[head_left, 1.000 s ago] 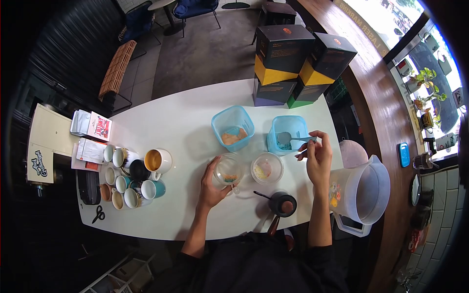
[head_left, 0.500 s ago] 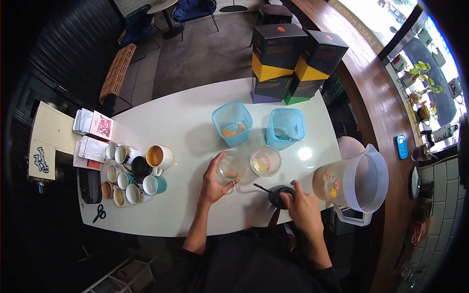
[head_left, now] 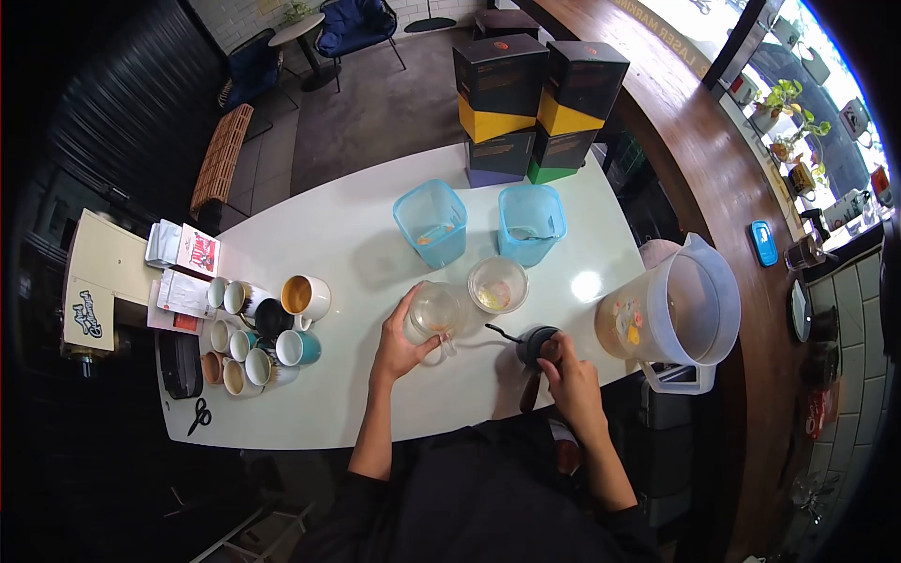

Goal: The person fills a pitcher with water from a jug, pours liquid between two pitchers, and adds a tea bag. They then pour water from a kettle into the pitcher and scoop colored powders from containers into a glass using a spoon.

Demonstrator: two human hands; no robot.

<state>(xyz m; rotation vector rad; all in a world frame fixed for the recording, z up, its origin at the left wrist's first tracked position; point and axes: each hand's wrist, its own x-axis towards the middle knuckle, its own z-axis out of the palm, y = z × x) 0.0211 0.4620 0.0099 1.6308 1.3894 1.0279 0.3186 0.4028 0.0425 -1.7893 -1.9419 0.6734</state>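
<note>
A clear glass mug (head_left: 437, 308) stands on the white table with its handle towards me. My left hand (head_left: 402, 340) is wrapped round its left side, thumb near the handle. To the right is a small black gooseneck kettle (head_left: 531, 340), its thin spout pointing left and its wooden handle towards me. Over the kettle's top, my right hand (head_left: 569, 371) has its fingers closed at the lid, which they largely hide. Just beyond the glass mug sits a clear round tub (head_left: 497, 286) with some yellowish residue inside.
Two blue plastic containers (head_left: 430, 223) (head_left: 531, 223) stand behind the tub. A large translucent pitcher (head_left: 657, 305) is at the right edge. Several mugs (head_left: 307, 298) and scissors (head_left: 199, 416) lie left. Stacked black boxes (head_left: 540, 113) stand at the back.
The view has shifted a little. My right hand has turned at the kettle's top, showing more of the kettle and its wooden handle. My left hand keeps hold of the glass mug.
</note>
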